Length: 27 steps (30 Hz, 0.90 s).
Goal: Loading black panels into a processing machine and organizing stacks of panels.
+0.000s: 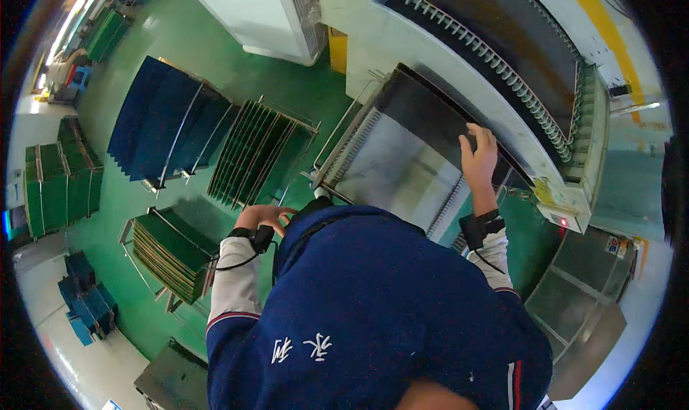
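Observation:
My right hand (479, 155) is over the right edge of a rack in front of me, thumb and fingers apart, holding nothing I can see. Whether its fingertips touch the dark panel there I cannot tell. The rack has toothed side rails (353, 150) and carries a flat panel with a dark far part (413, 112) and a pale, shiny near part (395, 166). Down by my left side, my left hand (264, 217) hangs with loosely spread fingers, close to my dark blue clothing. Nothing shows in it, though part of its palm is hidden.
Beyond the rack stands a pale machine (409, 51) with rows of rollers (488, 54) under a dark panel (509, 36). Left on the green floor are a rack of upright green panels (258, 151), dark blue panels (161, 123) and a cart of stacked green panels (169, 252).

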Available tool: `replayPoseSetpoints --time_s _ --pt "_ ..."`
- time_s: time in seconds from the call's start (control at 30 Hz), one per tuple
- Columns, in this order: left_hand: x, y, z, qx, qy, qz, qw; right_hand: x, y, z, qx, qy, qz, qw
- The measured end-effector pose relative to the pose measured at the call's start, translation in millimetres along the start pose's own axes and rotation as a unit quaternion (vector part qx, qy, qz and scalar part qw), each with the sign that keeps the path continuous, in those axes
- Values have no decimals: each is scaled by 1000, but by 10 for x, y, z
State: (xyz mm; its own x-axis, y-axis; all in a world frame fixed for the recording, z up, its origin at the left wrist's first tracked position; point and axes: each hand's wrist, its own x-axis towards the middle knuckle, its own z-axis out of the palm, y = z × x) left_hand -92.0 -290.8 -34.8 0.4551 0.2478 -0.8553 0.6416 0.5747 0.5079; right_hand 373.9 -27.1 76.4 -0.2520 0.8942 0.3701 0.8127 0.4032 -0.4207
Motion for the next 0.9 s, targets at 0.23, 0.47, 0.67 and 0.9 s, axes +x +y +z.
replayPoseSetpoints --time_s 0.23,0.47,0.67,0.9 --pt "3 -105 75 -31 -1 18 999 139 35 87 -14 25 -9 1000" --pt "-42 -77 74 39 11 25 999 188 167 201 -53 -68 12 996" --pt "141 -296 92 -31 -5 21 999 344 126 175 -87 -163 89 979" --pt "119 -306 115 -43 2 25 999 412 314 322 -202 -227 83 949"
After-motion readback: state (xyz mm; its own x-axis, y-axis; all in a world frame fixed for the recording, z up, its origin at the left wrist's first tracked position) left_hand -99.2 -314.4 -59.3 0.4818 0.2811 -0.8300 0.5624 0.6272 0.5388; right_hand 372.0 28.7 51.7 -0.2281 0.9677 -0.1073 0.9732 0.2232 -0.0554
